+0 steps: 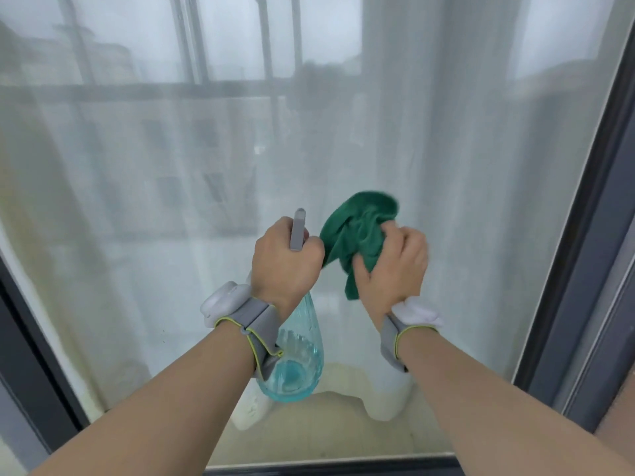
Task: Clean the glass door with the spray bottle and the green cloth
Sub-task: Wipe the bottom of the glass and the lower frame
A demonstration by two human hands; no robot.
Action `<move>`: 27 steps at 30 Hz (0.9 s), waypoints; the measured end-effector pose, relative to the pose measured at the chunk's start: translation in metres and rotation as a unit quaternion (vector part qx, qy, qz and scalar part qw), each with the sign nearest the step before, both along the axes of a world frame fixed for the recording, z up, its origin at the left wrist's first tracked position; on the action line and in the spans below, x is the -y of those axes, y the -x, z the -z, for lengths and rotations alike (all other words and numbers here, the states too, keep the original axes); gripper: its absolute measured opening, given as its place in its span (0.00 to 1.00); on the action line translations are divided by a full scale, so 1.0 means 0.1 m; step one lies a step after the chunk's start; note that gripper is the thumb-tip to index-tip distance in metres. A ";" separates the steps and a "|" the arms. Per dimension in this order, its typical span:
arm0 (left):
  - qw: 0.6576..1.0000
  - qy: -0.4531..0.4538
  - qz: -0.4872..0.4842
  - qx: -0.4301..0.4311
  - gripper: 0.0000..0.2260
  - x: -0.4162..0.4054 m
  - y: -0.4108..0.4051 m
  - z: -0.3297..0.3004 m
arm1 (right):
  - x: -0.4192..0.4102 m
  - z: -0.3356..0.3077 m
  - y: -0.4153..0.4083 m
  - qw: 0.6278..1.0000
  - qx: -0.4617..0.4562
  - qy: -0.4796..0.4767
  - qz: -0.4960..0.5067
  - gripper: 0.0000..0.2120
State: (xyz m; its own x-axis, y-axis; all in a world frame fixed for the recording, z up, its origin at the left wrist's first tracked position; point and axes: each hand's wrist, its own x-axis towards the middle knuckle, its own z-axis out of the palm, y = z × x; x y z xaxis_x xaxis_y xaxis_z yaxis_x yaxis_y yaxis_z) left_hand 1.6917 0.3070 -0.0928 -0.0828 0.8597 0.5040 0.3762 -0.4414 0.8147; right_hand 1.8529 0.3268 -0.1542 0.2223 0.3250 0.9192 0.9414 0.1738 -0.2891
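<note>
From the head view, both forearms reach forward toward the large glass door (429, 139) with its dark grey frame; the left hand (283, 261) is wrapped round the neck of the translucent turquoise plastic spray bottle (297, 359), its grey nozzle head rising above the knuckles and pointing at the pane while the rounded body hangs below the wrist; the right hand (395, 266), just beside the left, clutches the bunched dark green cloth (360, 228), whose folds spill up above the fingers and down past the thumb; the cloth looks close to the glass, though whether it touches the pane cannot be told; each wrist carries a grey strap with a white device (223, 300); behind the glass hang sheer white curtains (395, 97); a white object, perhaps a stool (388, 403), stands low on the floor beyond the pane.
</note>
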 end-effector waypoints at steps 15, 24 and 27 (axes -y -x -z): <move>0.990 0.019 0.141 -0.022 0.08 0.42 -1.17 -0.08 | 0.45 0.27 -1.25 0.956 0.280 0.084 -0.026 0.28; 0.989 0.059 0.123 -0.058 0.14 0.56 -1.72 0.01 | 0.67 0.42 -1.76 0.962 0.255 0.088 -0.033 0.28; 0.992 0.065 0.083 -0.077 0.14 0.52 -1.75 0.06 | 0.61 0.39 -1.68 0.958 0.274 0.069 -0.046 0.27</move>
